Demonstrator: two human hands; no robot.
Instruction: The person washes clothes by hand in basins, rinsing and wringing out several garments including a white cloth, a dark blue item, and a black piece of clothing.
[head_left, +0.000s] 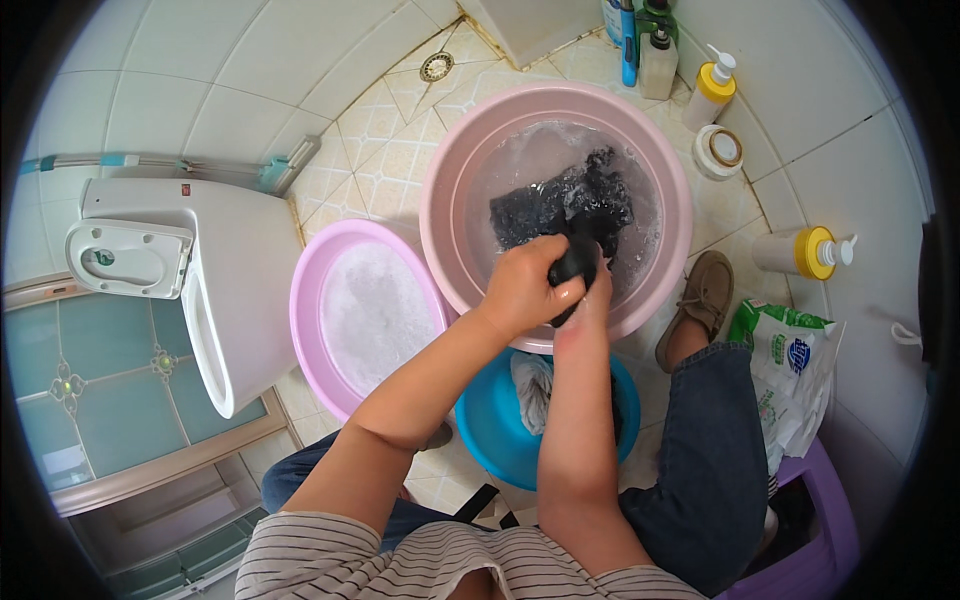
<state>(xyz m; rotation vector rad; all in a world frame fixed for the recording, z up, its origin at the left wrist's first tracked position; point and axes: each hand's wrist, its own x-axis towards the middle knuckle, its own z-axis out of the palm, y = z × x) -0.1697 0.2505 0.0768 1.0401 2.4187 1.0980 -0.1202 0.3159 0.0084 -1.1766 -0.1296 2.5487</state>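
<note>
A dark, soaked cloth garment (559, 196) lies partly in the soapy water of a large pink plastic basin (442, 187). One bunched end of it rises over the basin's near side. My left hand (523, 283) is closed around this bunch, its thumb towards my other wrist. My right hand (600, 281) grips the same bunch from the right; most of its fingers are hidden behind the fabric. Below my forearms stands a blue basin (480, 435) with a grey cloth (531, 390) in it, partly covered by my right arm.
A pink-purple basin (306, 322) of sudsy water touches the large basin's left side. Along the right wall stand pump bottles (709, 94), a round white jar (718, 152) and a detergent bag (787, 360). A white toilet (232, 277) is at left, a purple plastic stool (825, 510) lower right.
</note>
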